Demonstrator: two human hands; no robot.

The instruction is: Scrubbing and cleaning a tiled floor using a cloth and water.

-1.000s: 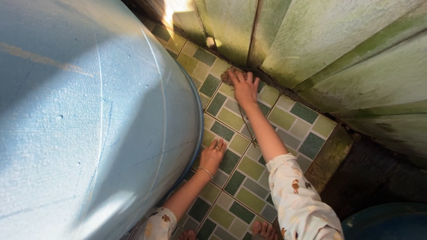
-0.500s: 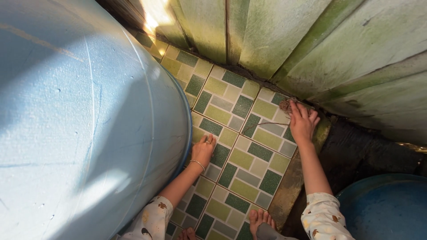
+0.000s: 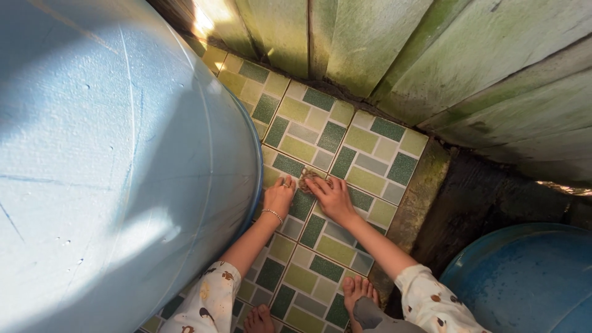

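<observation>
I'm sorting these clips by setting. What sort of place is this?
Probably an outdoor wash area: a green tiled floor, a big pale blue water tank, mossy plank walls. Both hands, left hand and right hand, press on the tiles.

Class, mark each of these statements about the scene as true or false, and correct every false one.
1. The right hand presses a small brown scrubber on the tiled floor. True.
2. The left hand is raised against the wooden wall. False: it rests flat on the tiles beside the light blue tank.
3. A bracelet circles the left wrist. True.
4. The person wears shoes. False: the feet are bare.
</observation>
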